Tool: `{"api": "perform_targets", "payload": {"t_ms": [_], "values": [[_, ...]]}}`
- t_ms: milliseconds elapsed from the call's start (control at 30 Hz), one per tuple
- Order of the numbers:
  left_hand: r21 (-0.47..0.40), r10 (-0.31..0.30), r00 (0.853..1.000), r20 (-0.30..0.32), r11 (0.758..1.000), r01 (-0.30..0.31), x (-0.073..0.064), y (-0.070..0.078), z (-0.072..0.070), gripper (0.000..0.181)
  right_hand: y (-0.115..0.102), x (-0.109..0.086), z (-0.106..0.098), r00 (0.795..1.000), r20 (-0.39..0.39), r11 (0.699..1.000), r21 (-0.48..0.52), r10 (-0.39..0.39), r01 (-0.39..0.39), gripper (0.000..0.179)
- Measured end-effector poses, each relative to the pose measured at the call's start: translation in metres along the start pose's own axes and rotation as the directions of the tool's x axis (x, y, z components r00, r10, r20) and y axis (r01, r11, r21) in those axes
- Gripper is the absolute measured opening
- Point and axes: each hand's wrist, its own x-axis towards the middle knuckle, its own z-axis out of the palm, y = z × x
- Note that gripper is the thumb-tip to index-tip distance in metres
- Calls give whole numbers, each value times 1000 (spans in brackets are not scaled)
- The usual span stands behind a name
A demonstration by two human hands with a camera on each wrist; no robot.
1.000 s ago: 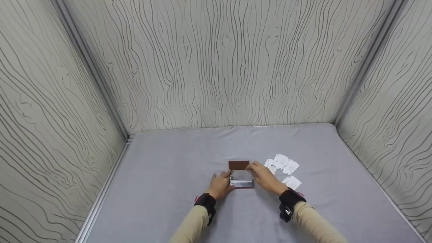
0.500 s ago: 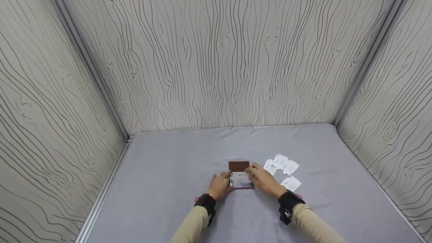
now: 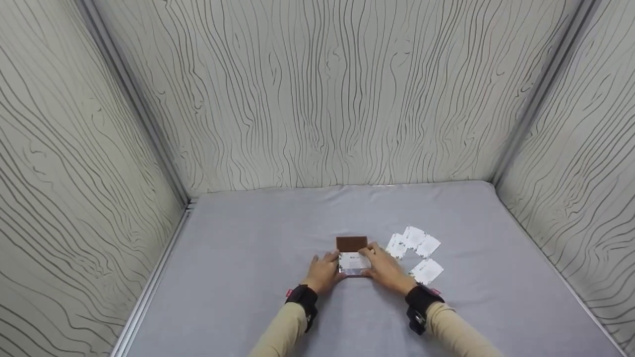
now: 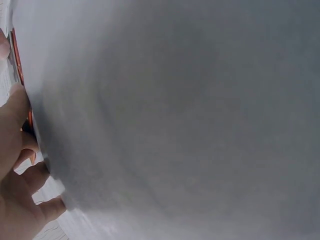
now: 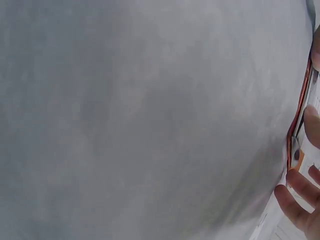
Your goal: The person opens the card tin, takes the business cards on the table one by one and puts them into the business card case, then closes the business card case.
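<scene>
A brown business card case (image 3: 351, 244) lies on the grey cloth with its lid folded back, away from me. In its near half sits a white card (image 3: 351, 263) with a leafy printed edge. My left hand (image 3: 321, 273) holds the case by its left side, thumb near the lower corner. My right hand (image 3: 389, 270) is at the right side, fingers at the card's upper right and thumb at its lower right. In the left wrist view, only the case's thin orange-brown edge (image 4: 18, 57) shows beside the fingers; the right wrist view has a similar edge (image 5: 301, 100).
Several white cards lie to the right of the case: an overlapping group (image 3: 414, 240) and one nearer card (image 3: 427, 271) close to my right wrist. Grey cloth (image 3: 248, 248) covers the table. Wood-patterned panels (image 3: 317, 99) enclose the back and sides.
The white card has gone down toward me and now lies flat in the case's near half. My right hand has shifted slightly left, its thumb now showing at the lower right. My left hand stays put.
</scene>
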Motion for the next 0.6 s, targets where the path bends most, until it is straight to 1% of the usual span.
{"api": "perform_targets", "payload": {"t_ms": [133,167,267,367,400,433,600], "values": [[-21,4,1000,-16,1000,-4,-3,1,-2,57,-1,-1,3,1000,1,1000,-23,-2,2,44],[-20,18,999,-39,1000,-19,-3,-1,0,56,-1,-1,3,1000,2,1000,-22,0,0,42],[-28,26,998,-55,999,-27,-4,-2,0,56,-1,-1,4,1000,2,1000,-20,7,-7,40],[-38,12,999,-42,999,-14,-3,-2,2,56,-1,0,5,1000,6,1000,-21,16,-16,39],[-44,-6,1000,-17,999,5,-2,-1,0,56,-1,0,5,1000,9,1000,-24,20,-20,39],[-43,-10,1000,-12,999,10,-1,-2,1,56,-1,0,5,1000,11,999,-28,22,-21,39],[-18,-5,1000,2,1000,5,0,-1,2,57,2,-3,8,1000,-7,998,-65,-20,19,39]]}}
